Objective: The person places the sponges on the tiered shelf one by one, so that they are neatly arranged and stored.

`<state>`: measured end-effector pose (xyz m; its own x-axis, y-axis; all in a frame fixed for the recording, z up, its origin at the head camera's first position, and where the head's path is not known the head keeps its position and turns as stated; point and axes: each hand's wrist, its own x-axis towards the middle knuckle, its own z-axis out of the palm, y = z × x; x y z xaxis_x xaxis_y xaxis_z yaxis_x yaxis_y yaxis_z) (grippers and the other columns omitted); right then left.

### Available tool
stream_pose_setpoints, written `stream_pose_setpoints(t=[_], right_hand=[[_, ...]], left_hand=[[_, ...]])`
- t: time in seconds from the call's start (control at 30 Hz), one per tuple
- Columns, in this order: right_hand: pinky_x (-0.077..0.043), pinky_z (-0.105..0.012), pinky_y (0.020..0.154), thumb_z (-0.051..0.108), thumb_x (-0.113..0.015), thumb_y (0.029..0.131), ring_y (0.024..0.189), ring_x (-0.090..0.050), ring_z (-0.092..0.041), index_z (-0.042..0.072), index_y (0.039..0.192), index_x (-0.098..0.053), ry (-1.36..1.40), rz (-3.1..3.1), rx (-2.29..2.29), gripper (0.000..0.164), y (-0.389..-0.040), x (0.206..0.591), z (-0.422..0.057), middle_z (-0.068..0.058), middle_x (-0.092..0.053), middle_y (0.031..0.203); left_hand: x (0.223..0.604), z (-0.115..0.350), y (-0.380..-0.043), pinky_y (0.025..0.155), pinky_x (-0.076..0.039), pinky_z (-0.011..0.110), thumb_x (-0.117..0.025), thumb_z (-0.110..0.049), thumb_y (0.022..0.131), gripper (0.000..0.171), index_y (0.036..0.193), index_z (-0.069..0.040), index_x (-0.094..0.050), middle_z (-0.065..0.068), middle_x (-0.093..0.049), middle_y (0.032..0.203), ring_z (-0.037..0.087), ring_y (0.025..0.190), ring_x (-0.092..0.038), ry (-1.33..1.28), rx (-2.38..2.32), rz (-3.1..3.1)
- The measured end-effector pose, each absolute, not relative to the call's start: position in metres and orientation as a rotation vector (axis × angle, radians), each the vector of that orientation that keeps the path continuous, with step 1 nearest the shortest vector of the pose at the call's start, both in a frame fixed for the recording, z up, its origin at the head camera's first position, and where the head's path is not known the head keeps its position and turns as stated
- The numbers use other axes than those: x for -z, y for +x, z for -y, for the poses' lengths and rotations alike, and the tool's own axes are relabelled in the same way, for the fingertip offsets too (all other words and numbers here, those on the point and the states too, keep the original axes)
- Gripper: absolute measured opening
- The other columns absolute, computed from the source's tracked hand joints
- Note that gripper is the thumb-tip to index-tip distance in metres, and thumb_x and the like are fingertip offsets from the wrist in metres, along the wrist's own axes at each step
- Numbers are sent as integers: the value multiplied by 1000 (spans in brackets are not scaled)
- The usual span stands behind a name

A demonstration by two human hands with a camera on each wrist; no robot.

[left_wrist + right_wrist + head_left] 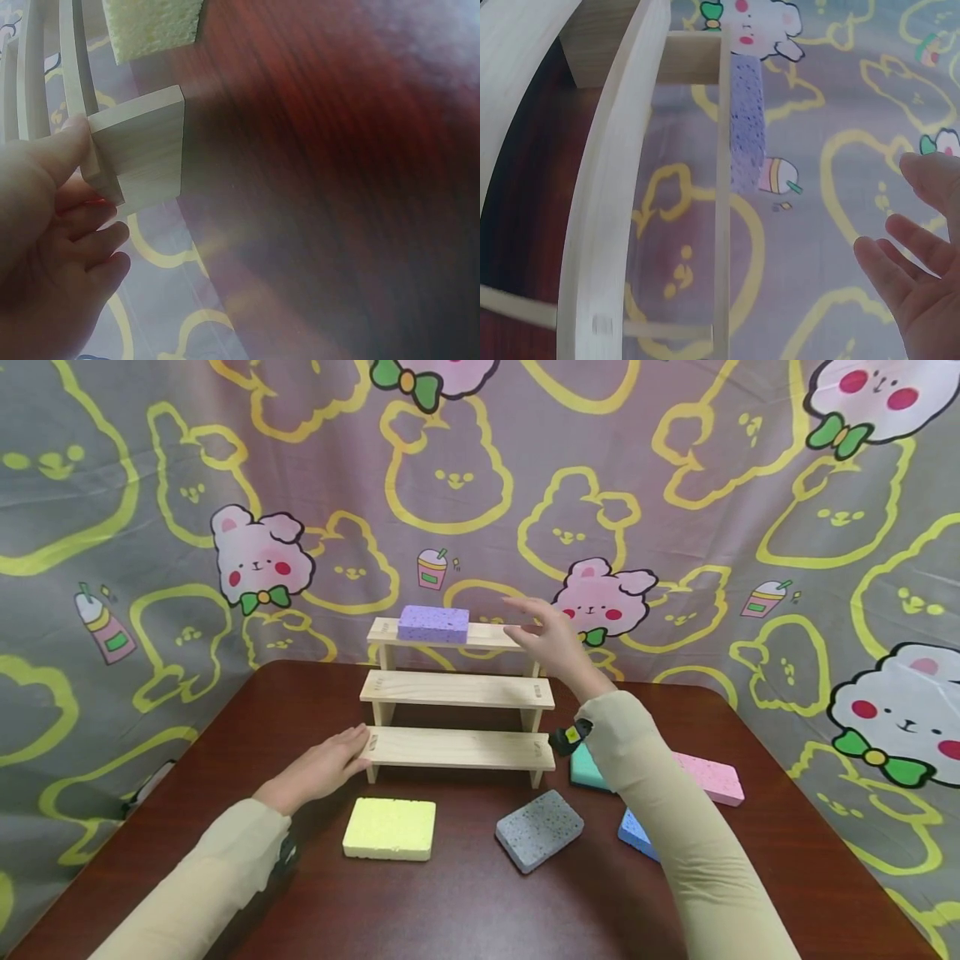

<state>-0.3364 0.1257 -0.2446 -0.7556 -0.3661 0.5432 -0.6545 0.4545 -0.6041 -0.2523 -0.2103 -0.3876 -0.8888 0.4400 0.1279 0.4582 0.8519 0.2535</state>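
Observation:
A three-tier wooden step shelf (457, 690) stands on the table, a purple sponge (433, 624) lying on the left half of its top board. My left hand (318, 768) grips the left end of the lowest board. In the left wrist view the thumb (69, 146) lies on that board's edge, with the other fingers curled beside its end. Beside the right end of the top tier, my right hand (553, 643) is raised with fingers spread and nothing in it. The right wrist view shows a gap between that hand (922, 247) and the purple sponge (747, 124).
In front of the shelf lie a yellow sponge (390, 829) and a grey sponge (540, 830). A green sponge (588, 768), a blue sponge (637, 835) and a pink sponge (714, 778) are at the right, partly hidden by my right arm. A patterned curtain (465, 443) hangs behind the table.

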Motion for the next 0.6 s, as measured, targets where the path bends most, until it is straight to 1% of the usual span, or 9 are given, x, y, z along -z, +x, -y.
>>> stream_pose_setpoints(t=[0.07,0.17,0.3,0.53,0.6], right_hand=[[-45,-34,93,10,-63,88,120,-44,-21,8,129,-54,855,2373,-1209,42,-333,245,-133,-8,-49,131],[-44,-35,94,8,-63,88,122,-43,-24,5,129,-54,859,2356,-1205,42,-331,246,-144,-10,-49,131],[-44,-40,93,7,-65,86,119,-45,-26,3,127,-55,865,2320,-1195,42,-328,250,-159,-12,-51,129],[-47,-37,90,10,-67,85,114,-48,-23,6,128,-55,782,2364,-1122,46,-319,260,-184,-10,-52,127],[-46,-39,91,10,-67,85,112,-48,-24,7,129,-54,768,2379,-1116,47,-317,263,-190,-10,-52,127]], left_hand=[[388,210,-252,102,-29,52,-56,-20,93,56,134,13,-36,29,-31,139,42,127,-30,-718,429,2961],[388,211,-253,102,-29,52,-56,-20,93,56,134,13,-36,29,-31,139,42,127,-30,-716,430,2962],[389,211,-254,102,-29,52,-56,-20,93,56,134,12,-36,29,-31,140,42,128,-30,-716,425,2965],[388,210,-253,102,-29,52,-56,-19,93,55,134,13,-36,29,-31,139,42,128,-30,-708,441,2960],[387,210,-253,102,-29,52,-56,-18,93,55,133,14,-36,30,-32,139,43,127,-30,-709,443,2955]])
